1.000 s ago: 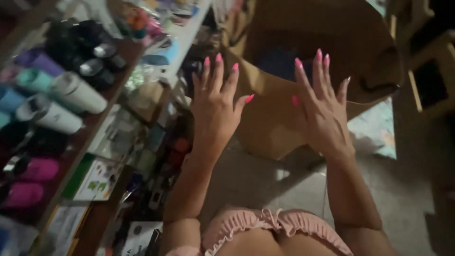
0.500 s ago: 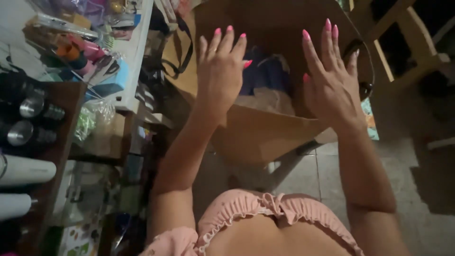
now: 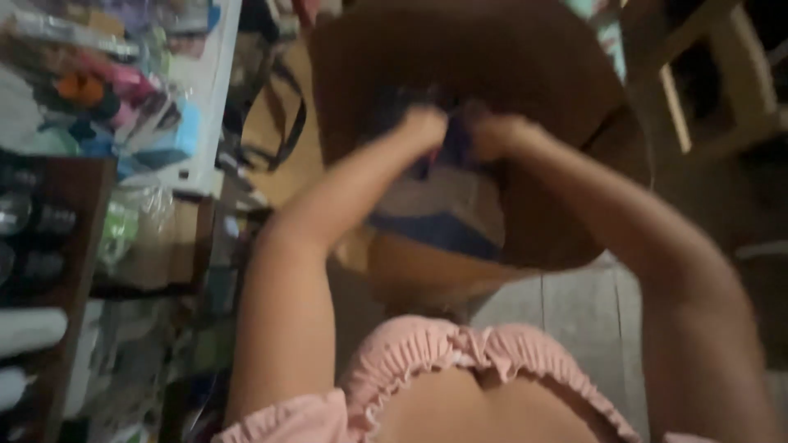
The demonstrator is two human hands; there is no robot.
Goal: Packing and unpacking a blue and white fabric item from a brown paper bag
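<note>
A large brown cardboard box [image 3: 566, 238] stands open on the floor in front of me. Both my arms reach down into it. My left hand [image 3: 424, 128] and my right hand [image 3: 492, 135] are close together deep inside, at a dark blue and purple thing [image 3: 456, 148] among the contents. The fingers look curled, but the picture is blurred and I cannot make out a grip. A pale and blue item [image 3: 435, 209] lies nearer in the box, below my wrists.
A dark wooden shelf [image 3: 78, 189] at the left carries white and dark bottles [image 3: 29, 328]. Behind it a white surface [image 3: 209, 98] holds colourful packaged goods. A wooden chair [image 3: 722, 90] stands at the upper right. Grey tiles [image 3: 574, 320] cover the floor.
My hands were spread open above the box, pink nails showing. They have dropped into the box and come together, fingers curled. The view has tilted further down over the box.
</note>
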